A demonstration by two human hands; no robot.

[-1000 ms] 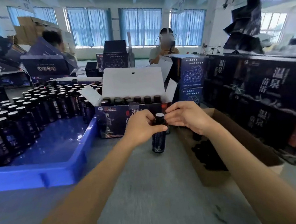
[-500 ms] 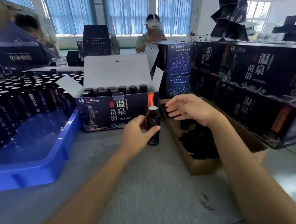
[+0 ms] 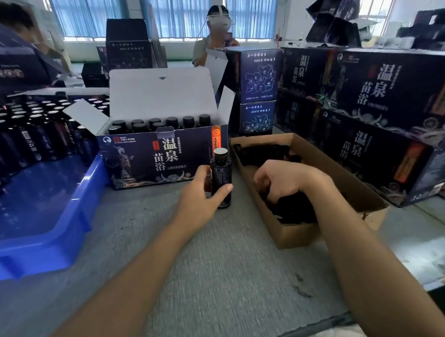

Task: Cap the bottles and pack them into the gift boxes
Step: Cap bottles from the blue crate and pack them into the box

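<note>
Standing upright on the table (image 3: 198,265), one dark bottle (image 3: 221,174) sits just before the right front corner of the open gift box (image 3: 157,155). Its top shows pale, neck bare: uncapped, by the look.

Left hand (image 3: 199,197) wraps the bottle's body, thumb across the front. Right hand (image 3: 285,181) is down in the cardboard box (image 3: 295,233) among black caps (image 3: 295,207), fingers curled. Whether it holds a cap, cannot tell.

Capped bottles (image 3: 157,123) stand inside the gift box. Back row looks full; front row seems to stop short of the right end.

Blue tray (image 3: 43,212) at left carries many pale-topped bottles (image 3: 21,128). Closed boxes (image 3: 373,105) are stacked at right.

Judgement: mid-run. This bottle wants cap and packing, the box is part-filled, and much stock is left.
</note>
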